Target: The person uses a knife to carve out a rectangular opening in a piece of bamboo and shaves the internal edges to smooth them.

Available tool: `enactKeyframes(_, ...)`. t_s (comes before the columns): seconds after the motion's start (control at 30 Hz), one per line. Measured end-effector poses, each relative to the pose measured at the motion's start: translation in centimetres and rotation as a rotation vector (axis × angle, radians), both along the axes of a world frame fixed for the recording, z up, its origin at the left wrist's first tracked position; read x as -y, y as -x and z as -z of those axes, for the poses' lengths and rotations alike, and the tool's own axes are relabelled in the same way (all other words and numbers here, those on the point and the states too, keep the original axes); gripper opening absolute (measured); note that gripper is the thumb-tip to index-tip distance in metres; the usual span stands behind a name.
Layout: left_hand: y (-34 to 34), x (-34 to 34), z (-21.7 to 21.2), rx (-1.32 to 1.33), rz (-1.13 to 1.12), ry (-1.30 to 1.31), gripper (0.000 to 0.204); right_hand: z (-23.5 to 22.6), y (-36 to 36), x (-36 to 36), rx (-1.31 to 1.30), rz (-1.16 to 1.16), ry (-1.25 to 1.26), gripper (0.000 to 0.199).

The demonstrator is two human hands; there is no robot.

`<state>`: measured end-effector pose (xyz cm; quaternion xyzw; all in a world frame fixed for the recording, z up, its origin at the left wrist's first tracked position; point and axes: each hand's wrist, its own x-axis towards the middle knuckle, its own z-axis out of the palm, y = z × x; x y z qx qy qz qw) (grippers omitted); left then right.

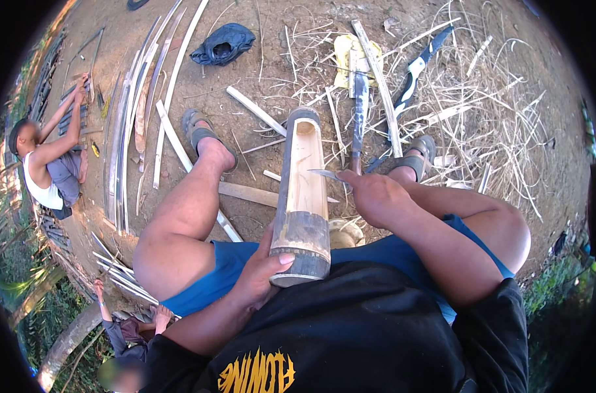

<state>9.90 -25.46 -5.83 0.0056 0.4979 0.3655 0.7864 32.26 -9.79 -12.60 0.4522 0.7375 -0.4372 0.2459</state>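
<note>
**Carving a split bamboo section on bare ground**

At the far left another person (49, 164) in a white top crouches beside a row of long split bamboo strips (131, 124) laid on the dirt. A second person's hands (157, 318) show at the lower left edge. Next comes the wearer's left leg, its foot in a grey sandal (196, 128).

The left hand (262, 278) is clamped around the near end of a thick bamboo section (302, 196), thumb across the dark outer skin. The section rests between the knees and points away from the body, its upper part cut open to show pale inner wood.

The right hand (375, 196) is closed on a small knife (325, 174), whose blade tip touches the right edge of the opened cut.

Beyond lie a large chopping blade (359, 98), a yellow cloth (345, 56), a dark bag (223, 44), and, to the right, a heap of pale shavings (488, 111).
</note>
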Motion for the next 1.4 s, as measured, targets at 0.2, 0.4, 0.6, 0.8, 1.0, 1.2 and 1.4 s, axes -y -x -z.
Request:
enactKeyframes(0.2, 0.3, -0.2, 0.1, 0.01, 0.003, -0.006, 0.097, 0.2, 0.4, -0.2, -0.001, -0.017, -0.011, 0.053)
enactKeyframes(0.4, 0.6, -0.1, 0.0, -0.001, 0.011, -0.001, 0.099, 0.1, 0.9, -0.2, 0.024, -0.041, -0.024, 0.053)
enactKeyframes(0.6, 0.5, -0.1, 0.0, 0.008, 0.003, -0.012, 0.098, 0.8, 1.3, 0.1, 0.025, -0.011, -0.069, 0.053)
enactKeyframes(0.8, 0.4, -0.1, -0.2, -0.015, 0.013, 0.0, 0.092, 3.2, 1.5, -0.5, -0.007, -0.014, -0.086, 0.054)
enactKeyframes(1.0, 0.4, -0.1, -0.3, -0.065, 0.025, 0.008, 0.09, 0.8, 1.4, -0.7, -0.009, -0.064, -0.061, 0.055)
enactKeyframes(1.2, 0.2, 0.0, -0.1, -0.074, 0.039, -0.007, 0.09, -1.9, -0.6, 1.2, -0.101, -0.031, -0.067, 0.052)
enactKeyframes(1.4, 0.2, 0.2, -0.1, -0.071, 0.053, -0.006, 0.092, -0.8, -0.5, 1.3, -0.069, -0.015, -0.073, 0.052)
